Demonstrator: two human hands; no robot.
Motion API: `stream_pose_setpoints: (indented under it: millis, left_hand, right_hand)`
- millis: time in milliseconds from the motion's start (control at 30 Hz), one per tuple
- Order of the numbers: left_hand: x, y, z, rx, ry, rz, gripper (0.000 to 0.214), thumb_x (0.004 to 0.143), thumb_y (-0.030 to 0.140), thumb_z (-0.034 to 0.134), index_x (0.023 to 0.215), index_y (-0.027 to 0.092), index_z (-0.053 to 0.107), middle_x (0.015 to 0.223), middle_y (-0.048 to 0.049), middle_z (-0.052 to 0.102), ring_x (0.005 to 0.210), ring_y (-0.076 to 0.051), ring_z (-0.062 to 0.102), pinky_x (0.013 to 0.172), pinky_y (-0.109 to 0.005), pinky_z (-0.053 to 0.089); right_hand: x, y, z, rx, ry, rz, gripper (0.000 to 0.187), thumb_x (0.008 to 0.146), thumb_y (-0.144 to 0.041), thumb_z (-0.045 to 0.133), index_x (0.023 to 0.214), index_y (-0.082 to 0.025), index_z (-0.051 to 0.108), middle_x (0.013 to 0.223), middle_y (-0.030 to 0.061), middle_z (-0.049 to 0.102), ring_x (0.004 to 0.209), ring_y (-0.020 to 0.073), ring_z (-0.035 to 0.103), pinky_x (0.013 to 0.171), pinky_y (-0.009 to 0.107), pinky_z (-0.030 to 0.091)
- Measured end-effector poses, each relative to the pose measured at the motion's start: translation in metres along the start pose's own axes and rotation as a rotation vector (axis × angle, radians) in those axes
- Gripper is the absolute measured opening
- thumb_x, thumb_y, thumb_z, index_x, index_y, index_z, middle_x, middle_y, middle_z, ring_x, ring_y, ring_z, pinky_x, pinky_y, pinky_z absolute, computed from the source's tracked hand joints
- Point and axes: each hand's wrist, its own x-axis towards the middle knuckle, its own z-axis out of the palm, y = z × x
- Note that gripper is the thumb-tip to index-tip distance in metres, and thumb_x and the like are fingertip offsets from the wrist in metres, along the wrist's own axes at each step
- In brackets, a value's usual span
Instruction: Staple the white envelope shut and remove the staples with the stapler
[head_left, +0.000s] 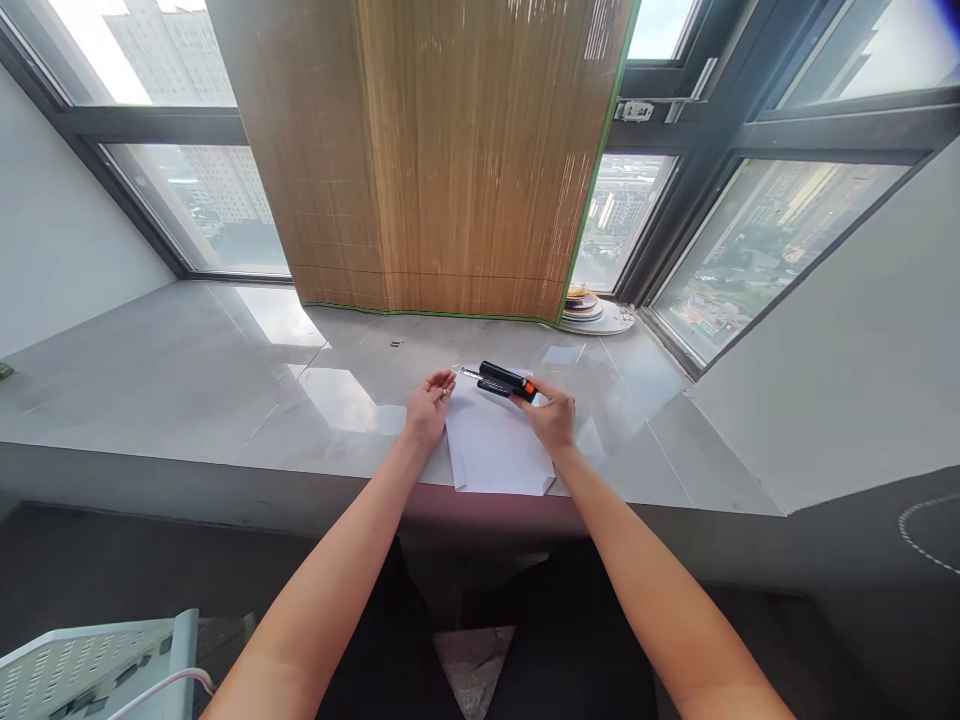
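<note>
My right hand (553,412) grips a black stapler (507,380) with an orange part at its near end. The stapler is opened up, its two black arms apart and a metal end pointing left. Beneath it lies a stack of white paper (501,445) on the sill, its lower corners slightly bent. Beside the left edge of the paper is my left hand (429,405), palm turned up and fingers curled together. A tiny light speck shows at its fingertips, too small to name.
The grey tiled windowsill (187,370) ends at a front edge near me. Small dark bits (396,344) lie farther back. A bamboo blind (465,160) hangs behind, with stacked plates (592,312) to its right. A pale perforated appliance (112,665) stands low at left.
</note>
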Motion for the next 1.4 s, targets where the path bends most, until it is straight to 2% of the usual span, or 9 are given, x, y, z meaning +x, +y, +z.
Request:
stream_pose_setpoints:
  millis: [100, 167, 367, 533, 667, 833, 1033, 1200, 1400]
  left_hand:
    - [-0.002, 0.002, 0.002, 0.016, -0.085, 0.234, 0.017, 0.101, 0.008, 0.066, 0.112, 0.019, 0.07, 0.136, -0.013, 0.076, 0.137, -0.021, 0.07, 0.132, -0.043, 0.045]
    - [-0.005, 0.003, 0.004, 0.026, -0.142, 0.276, 0.012, 0.101, 0.017, 0.075, 0.112, 0.02, 0.071, 0.132, -0.0116, 0.078, 0.131, -0.021, 0.073, 0.129, -0.044, 0.047]
    - [-0.015, 0.0, 0.006, 0.115, -0.301, 0.202, 0.036, 0.089, 0.041, 0.093, 0.108, 0.019, 0.072, 0.103, -0.0077, 0.08, 0.09, -0.018, 0.078, 0.095, -0.037, 0.063]
    - [-0.015, -0.002, 0.006, 0.14, -0.425, 0.103, 0.026, 0.092, 0.038, 0.088, 0.099, 0.015, 0.077, 0.081, -0.0024, 0.067, 0.066, -0.01, 0.06, 0.065, -0.025, 0.052]
    - [-0.015, -0.003, 0.006, 0.125, -0.414, 0.09, 0.025, 0.083, 0.024, 0.091, 0.104, 0.016, 0.078, 0.099, -0.0058, 0.073, 0.084, -0.013, 0.069, 0.078, -0.027, 0.056]
    - [-0.019, -0.006, 0.006, 0.247, -0.52, 0.169, 0.04, 0.086, 0.036, 0.093, 0.118, 0.022, 0.074, 0.122, -0.0092, 0.078, 0.117, -0.025, 0.076, 0.106, -0.041, 0.057]
    - [-0.024, -0.004, 0.005, 0.323, -0.619, 0.217, 0.05, 0.088, 0.04, 0.093, 0.128, 0.026, 0.066, 0.136, -0.0108, 0.076, 0.123, -0.024, 0.073, 0.099, -0.034, 0.058]
    - [-0.026, -0.001, 0.006, 0.299, -0.651, 0.198, 0.054, 0.089, 0.04, 0.093, 0.131, 0.025, 0.062, 0.143, -0.0131, 0.074, 0.122, -0.023, 0.073, 0.096, -0.032, 0.058]
    - [-0.026, -0.002, 0.008, 0.277, -0.626, 0.186, 0.053, 0.086, 0.038, 0.095, 0.127, 0.023, 0.066, 0.131, -0.0122, 0.078, 0.123, -0.023, 0.074, 0.102, -0.033, 0.057]
  right_hand:
    - [0.002, 0.002, 0.001, 0.081, -0.118, 0.091, 0.042, 0.073, -0.044, 0.094, 0.11, -0.025, 0.088, 0.108, 0.0066, 0.086, 0.102, 0.0355, 0.08, 0.102, 0.047, 0.058]
    - [0.001, 0.002, 0.001, 0.139, -0.193, 0.11, 0.044, 0.071, -0.047, 0.095, 0.108, -0.025, 0.088, 0.103, 0.0047, 0.086, 0.099, 0.0339, 0.08, 0.099, 0.044, 0.059]
    - [0.001, -0.003, -0.002, 0.1, -0.373, 0.064, 0.037, 0.071, -0.042, 0.09, 0.103, -0.025, 0.081, 0.095, 0.0006, 0.082, 0.093, 0.0274, 0.075, 0.096, 0.041, 0.054]
    - [0.0, -0.008, 0.004, -0.059, -0.449, 0.003, 0.037, 0.083, -0.033, 0.083, 0.118, -0.028, 0.074, 0.108, 0.0016, 0.082, 0.106, 0.0298, 0.074, 0.11, 0.051, 0.043]
    - [-0.002, -0.012, 0.006, -0.061, -0.429, -0.055, 0.038, 0.086, -0.032, 0.083, 0.123, -0.027, 0.074, 0.118, 0.0059, 0.081, 0.115, 0.0332, 0.072, 0.109, 0.054, 0.044]
    - [-0.005, -0.035, -0.007, 0.11, -0.118, -0.378, 0.016, 0.105, -0.036, 0.068, 0.112, -0.028, 0.08, 0.119, 0.0085, 0.08, 0.118, 0.0309, 0.069, 0.109, 0.052, 0.05]
    - [-0.005, -0.068, 0.003, 0.083, -0.292, -0.704, 0.014, 0.108, -0.034, 0.071, 0.111, -0.033, 0.084, 0.12, 0.0041, 0.082, 0.112, 0.0277, 0.067, 0.106, 0.047, 0.053]
    - [-0.005, -0.069, 0.014, 0.038, -0.231, -0.683, 0.017, 0.109, -0.028, 0.068, 0.109, -0.031, 0.085, 0.112, 0.0038, 0.084, 0.103, 0.0267, 0.066, 0.097, 0.046, 0.053]
    - [-0.008, -0.083, 0.01, 0.126, -0.23, -0.498, 0.016, 0.103, -0.027, 0.072, 0.094, -0.03, 0.085, 0.11, 0.0045, 0.085, 0.103, 0.0284, 0.069, 0.099, 0.05, 0.057]
